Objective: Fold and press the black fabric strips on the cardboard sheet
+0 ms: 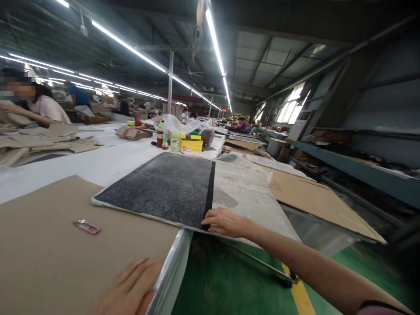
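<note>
My right hand (223,222) is at the near end of a black strip (210,188). Its fingers are curled together on the strip's end; the exact grip is partly hidden. That strip runs along the right edge of a dark grey fabric panel (160,188), flat on a worn pale board (252,201). Low in the view, my left hand (131,284) is somewhat blurred, its fingers stretched out over brown paper or card (65,258) beside the table's metal edge (169,262). A pair of pink-handled thread snips (87,226) lies on the brown surface, apart from both hands.
Bottles (164,142) and a yellow box (191,143) stand behind the panel. Brown cut pieces (49,140) are piled at left, near a seated person (49,107). Cardboard (321,201) lies to the right. Green floor (223,280) shows below the table edge.
</note>
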The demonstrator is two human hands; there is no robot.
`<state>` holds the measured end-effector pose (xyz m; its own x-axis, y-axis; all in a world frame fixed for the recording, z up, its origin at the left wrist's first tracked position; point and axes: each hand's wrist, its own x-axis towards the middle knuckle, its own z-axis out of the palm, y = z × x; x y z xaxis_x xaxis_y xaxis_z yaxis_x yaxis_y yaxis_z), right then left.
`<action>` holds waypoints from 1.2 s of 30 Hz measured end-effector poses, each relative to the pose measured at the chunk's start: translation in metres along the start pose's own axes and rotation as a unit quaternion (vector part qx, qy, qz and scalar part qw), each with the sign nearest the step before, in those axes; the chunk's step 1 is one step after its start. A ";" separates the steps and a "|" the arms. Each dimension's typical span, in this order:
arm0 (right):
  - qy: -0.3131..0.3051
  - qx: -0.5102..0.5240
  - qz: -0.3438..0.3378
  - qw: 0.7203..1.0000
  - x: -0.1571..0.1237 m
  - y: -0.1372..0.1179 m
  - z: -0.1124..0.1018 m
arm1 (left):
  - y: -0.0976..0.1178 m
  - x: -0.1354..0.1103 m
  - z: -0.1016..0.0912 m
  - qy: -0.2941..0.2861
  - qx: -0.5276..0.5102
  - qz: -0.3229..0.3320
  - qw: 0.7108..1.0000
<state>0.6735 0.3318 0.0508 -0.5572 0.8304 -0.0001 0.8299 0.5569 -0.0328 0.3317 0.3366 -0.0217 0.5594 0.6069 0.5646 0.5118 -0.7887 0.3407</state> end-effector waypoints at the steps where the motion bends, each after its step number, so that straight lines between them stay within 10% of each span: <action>1: 0.000 -0.004 -0.012 1.000 0.000 0.003 0.002 | 0.009 0.017 0.009 -0.042 -0.006 0.037 0.998; 6: 0.003 -0.022 -0.058 0.998 0.006 0.023 0.009 | 0.040 0.095 0.070 -0.131 -0.042 0.036 0.990; 10: 0.006 -0.024 -0.091 0.996 0.009 0.033 0.013 | 0.034 0.103 0.102 -0.138 -0.042 0.005 0.989; 18: 0.052 0.032 -0.123 0.991 0.015 0.045 0.024 | 0.032 0.090 0.108 -0.148 -0.042 -0.017 0.988; 23: 0.189 0.132 -0.027 0.973 0.006 0.048 0.033 | 0.037 0.088 0.107 -0.156 -0.040 -0.011 0.987; 28: 0.439 0.250 0.149 0.850 -0.006 0.093 0.003 | 0.037 0.084 0.108 -0.162 -0.031 -0.008 0.986; 36: 0.720 0.281 0.193 0.604 -0.070 0.162 -0.170 | 0.038 0.080 0.111 -0.145 -0.047 -0.020 0.988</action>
<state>0.8516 0.3673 0.2150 0.6126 0.2765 0.7404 0.5252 0.5577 -0.6428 0.4683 0.3659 -0.0464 0.7101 0.6302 0.3138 0.4821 -0.7602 0.4355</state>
